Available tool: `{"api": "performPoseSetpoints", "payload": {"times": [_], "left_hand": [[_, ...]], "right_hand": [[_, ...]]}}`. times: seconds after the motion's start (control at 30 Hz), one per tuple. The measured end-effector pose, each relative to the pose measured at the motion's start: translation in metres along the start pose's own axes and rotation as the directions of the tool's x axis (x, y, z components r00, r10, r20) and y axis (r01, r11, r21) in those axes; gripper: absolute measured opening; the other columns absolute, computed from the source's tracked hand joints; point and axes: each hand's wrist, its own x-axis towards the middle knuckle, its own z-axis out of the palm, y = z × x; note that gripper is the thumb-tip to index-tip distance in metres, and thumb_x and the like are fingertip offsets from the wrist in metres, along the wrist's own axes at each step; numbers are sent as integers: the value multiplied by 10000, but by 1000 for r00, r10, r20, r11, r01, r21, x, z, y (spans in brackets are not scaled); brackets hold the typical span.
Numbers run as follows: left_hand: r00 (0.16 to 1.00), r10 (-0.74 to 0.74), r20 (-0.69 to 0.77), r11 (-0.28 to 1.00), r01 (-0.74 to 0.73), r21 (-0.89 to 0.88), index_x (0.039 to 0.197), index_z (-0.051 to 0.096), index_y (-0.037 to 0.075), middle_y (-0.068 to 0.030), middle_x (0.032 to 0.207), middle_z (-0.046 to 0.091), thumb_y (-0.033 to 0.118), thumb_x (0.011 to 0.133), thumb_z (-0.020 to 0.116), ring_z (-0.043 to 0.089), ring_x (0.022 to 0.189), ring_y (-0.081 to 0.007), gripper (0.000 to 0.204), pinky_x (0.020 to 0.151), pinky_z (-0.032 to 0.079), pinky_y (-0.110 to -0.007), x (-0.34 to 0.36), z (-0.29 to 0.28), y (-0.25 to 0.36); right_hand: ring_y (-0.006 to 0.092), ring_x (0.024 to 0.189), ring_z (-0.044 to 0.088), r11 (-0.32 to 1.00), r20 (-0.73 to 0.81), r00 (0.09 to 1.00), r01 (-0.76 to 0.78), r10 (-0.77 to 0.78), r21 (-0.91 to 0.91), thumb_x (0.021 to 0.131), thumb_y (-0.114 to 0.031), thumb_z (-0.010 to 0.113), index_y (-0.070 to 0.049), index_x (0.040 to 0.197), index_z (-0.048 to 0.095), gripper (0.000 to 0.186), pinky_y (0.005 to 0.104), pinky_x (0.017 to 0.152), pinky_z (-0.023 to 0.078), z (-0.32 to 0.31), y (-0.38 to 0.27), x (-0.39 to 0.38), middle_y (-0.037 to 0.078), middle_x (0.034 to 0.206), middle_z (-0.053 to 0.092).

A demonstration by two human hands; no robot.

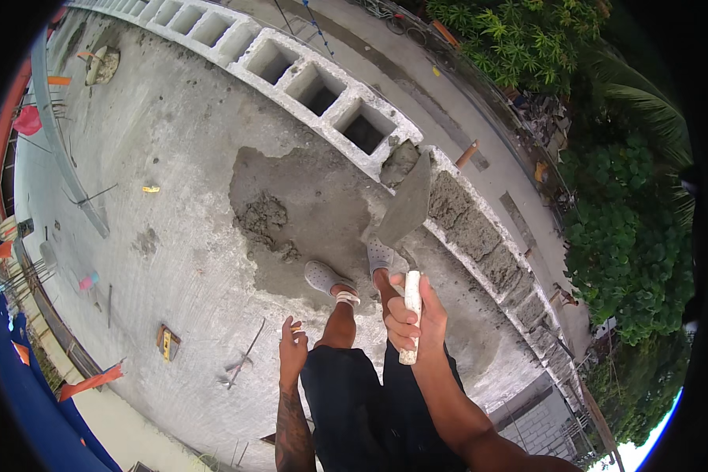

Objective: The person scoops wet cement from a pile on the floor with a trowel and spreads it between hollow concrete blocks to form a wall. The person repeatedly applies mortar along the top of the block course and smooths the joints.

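Observation:
My right hand (417, 315) is wrapped round the pale handle of a trowel (407, 206), thumb along its top. The broad grey blade points up and away, in front of the gap between the last hollow block and the mortar-filled stretch of wall; whether it touches the wall I cannot tell. Beyond the tip, grey mortar (401, 164) sits against the end of the hollow concrete blocks (363, 130). My left hand (293, 350) hangs low at the left, fingers curled, with a small pale thing between them too tiny to name.
Wet mortar (263, 216) is spread and heaped on the slab before my feet in grey clogs (326, 279). Mortar fills the wall's right stretch (468, 220). A yellow-marked tool (167, 343) and a metal rod (248, 354) lie at left. Trees (621, 236) stand beyond the wall.

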Motion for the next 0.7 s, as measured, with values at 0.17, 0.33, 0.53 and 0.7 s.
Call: {"api": "performPoseSetpoints", "payload": {"times": [0.17,0.33,0.53,0.7], "left_hand": [[998,-57,-19,998,57,3,1446,377,-6,-213,1246,630,80,905,538,686,975,-280,571,854,538,-379,7,5,-20],[998,-62,25,997,61,50,1434,396,4,-214,1230,642,92,894,544,685,1016,-328,567,868,532,-402,31,29,-82],[956,-140,256,987,155,-36,1442,357,15,-227,1207,642,101,875,566,675,997,-367,611,867,537,-418,74,63,-202],[945,-112,308,982,58,178,1431,360,16,-230,1184,643,104,833,585,656,1008,-400,646,849,537,-470,109,66,-292]], "right_hand": [[110,448,435,905,78,996,71,-42,-419,1039,-437,454,-30,1301,509,487,270,360,384,-10,-8,-34,21,622,444],[152,689,571,-110,-149,979,-165,-143,-980,1011,-274,530,24,1334,530,439,303,653,478,-86,4,36,83,778,582],[451,974,667,-782,-451,885,-201,113,-590,970,-322,561,26,1368,396,554,528,836,518,-293,99,207,318,979,679],[379,1020,675,-828,-466,703,336,538,-448,983,-336,555,-5,1240,559,419,525,885,500,-412,236,316,221,1043,697]]}}
